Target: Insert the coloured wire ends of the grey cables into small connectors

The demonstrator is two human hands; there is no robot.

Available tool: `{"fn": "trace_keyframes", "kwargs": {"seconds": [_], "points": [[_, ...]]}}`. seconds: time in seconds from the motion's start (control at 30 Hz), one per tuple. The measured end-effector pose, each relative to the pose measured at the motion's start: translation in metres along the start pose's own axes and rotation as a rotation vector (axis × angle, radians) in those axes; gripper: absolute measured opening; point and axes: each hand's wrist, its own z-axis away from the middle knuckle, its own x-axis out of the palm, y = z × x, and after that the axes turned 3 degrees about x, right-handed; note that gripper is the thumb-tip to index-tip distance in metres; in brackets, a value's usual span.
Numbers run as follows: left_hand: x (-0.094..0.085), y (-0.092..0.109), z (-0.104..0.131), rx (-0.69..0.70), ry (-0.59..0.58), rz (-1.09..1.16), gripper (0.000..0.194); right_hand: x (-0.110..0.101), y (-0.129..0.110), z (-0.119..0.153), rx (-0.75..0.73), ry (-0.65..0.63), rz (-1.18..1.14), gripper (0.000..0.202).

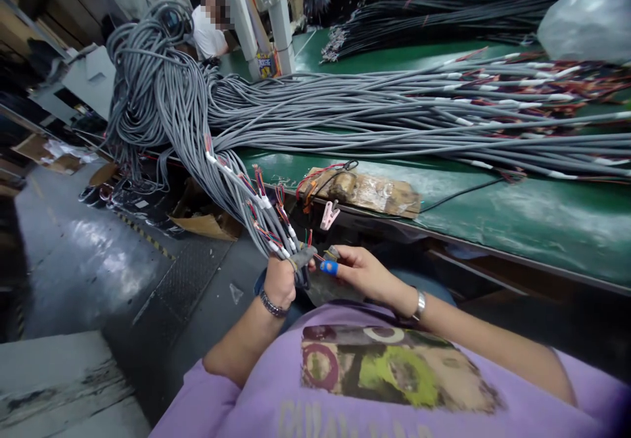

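Observation:
My left hand (283, 279) is closed around the ends of a bundle of grey cables (231, 181) that hangs over the bench edge. White sleeves (263, 201) and thin coloured wires (280, 194) stick out along these ends. Just to the right, my right hand (359, 268) pinches the thin red and dark wires (319, 258) coming from the left hand. Its thumb wears a blue finger cover (328, 267), and a grey cover (332, 252) is on the index finger. The exact fingertip contact is too small to make out.
On the green bench (468, 201) lie long grey cables (345, 109), a wooden board (379, 191) with a pink clip (329, 215) at its edge, and black cables (434, 17). A plastic bag (586, 17) sits far right. Someone in a white shirt (207, 33) is behind.

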Motion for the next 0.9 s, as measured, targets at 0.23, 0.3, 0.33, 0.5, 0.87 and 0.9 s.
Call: {"fn": "trace_keyframes", "kwargs": {"seconds": [0.23, 0.3, 0.33, 0.5, 0.87, 0.9], "points": [[0.006, -0.001, 0.005, -0.019, 0.009, -0.064, 0.023, -0.007, -0.019, -0.01, 0.008, 0.046, 0.009, 0.04], [0.007, -0.002, 0.006, -0.002, -0.005, -0.076, 0.024, -0.001, -0.02, -0.014, 0.001, 0.07, 0.001, 0.039], [0.007, -0.002, 0.006, 0.004, -0.005, -0.077, 0.024, 0.001, -0.019, -0.016, 0.002, 0.097, -0.019, 0.038], [0.005, -0.001, 0.006, 0.003, 0.05, -0.067, 0.025, -0.001, 0.0, -0.017, 0.113, 0.177, -0.341, 0.033], [0.008, -0.002, 0.005, 0.009, 0.004, -0.116, 0.027, -0.003, -0.017, -0.014, 0.086, 0.057, -0.273, 0.034], [0.008, -0.002, 0.005, 0.014, 0.001, -0.122, 0.027, -0.001, -0.018, -0.015, 0.06, 0.058, -0.221, 0.034]]}}
